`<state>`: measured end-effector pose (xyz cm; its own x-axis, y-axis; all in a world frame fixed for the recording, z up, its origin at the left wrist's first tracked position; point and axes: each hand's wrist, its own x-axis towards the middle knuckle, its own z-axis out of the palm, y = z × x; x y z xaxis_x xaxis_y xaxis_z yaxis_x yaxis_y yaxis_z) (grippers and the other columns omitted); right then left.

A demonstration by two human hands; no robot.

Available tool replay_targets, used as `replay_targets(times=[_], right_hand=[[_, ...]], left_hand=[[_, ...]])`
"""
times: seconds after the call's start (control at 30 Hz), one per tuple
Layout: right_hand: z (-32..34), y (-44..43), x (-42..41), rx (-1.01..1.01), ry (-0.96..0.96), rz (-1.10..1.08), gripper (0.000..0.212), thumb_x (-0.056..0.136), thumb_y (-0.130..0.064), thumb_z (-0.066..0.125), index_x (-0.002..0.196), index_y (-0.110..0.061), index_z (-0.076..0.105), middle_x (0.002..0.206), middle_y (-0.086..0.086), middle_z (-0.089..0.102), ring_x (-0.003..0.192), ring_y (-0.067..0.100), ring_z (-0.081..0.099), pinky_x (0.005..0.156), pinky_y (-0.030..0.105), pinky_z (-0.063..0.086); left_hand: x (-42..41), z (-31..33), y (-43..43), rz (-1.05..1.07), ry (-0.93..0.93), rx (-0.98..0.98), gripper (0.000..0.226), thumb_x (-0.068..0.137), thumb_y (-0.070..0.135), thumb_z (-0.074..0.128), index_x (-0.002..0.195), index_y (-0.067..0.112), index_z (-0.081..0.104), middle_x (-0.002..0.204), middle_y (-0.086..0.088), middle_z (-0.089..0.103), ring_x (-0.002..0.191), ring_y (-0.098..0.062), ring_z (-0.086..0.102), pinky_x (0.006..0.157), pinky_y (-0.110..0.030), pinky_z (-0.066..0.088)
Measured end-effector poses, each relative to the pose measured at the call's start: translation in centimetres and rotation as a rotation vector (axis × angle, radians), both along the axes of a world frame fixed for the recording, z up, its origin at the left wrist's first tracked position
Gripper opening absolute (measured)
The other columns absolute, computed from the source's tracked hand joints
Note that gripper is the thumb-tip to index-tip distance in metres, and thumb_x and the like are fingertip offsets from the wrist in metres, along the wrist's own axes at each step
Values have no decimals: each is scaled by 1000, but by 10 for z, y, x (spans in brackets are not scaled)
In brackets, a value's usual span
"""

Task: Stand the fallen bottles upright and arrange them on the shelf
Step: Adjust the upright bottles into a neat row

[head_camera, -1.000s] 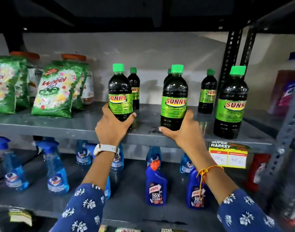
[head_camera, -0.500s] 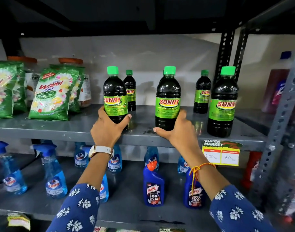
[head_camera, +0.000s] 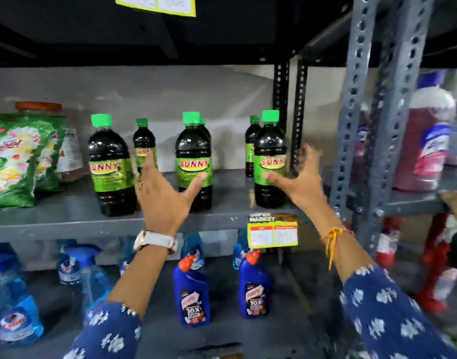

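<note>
Three dark Sunny bottles with green caps stand upright along the front of the grey shelf [head_camera: 66,224]: a left bottle [head_camera: 109,164], a middle bottle [head_camera: 193,156] and a right bottle [head_camera: 270,156]. Smaller bottles [head_camera: 144,143] stand behind them. My left hand [head_camera: 162,195] hovers open between the left and middle bottles, thumb tip near the middle one's label. My right hand [head_camera: 299,182] is open with spread fingers just right of the right bottle, thumb near its label. Neither hand grips anything.
Green detergent packs [head_camera: 17,161] lie at the shelf's left. A perforated grey upright [head_camera: 362,125] stands right of my right hand, with pink bottles [head_camera: 426,141] beyond. A yellow price tag [head_camera: 272,233] hangs on the shelf edge. Blue spray bottles and toilet cleaners [head_camera: 193,294] fill the lower shelf.
Both hands have let go of the left and middle bottles and moved right, fingers spread. The view has shifted right and closer.
</note>
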<state>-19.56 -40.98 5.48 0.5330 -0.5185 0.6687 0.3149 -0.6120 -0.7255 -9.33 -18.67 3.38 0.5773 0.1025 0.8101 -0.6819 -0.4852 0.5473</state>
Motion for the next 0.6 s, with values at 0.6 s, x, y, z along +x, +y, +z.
replay_targets(times=[0.6], right_hand=[[-16,-17,10,-212,420,71,83,56,-36,87,118,-14,37,99,-5,44,93,10,45,78,24,38]], left_hand=[[-5,-18,-38,168,173,120,96,70,57,72,139,5,29,116,-21,62,100,-42,59,81,-47,46]])
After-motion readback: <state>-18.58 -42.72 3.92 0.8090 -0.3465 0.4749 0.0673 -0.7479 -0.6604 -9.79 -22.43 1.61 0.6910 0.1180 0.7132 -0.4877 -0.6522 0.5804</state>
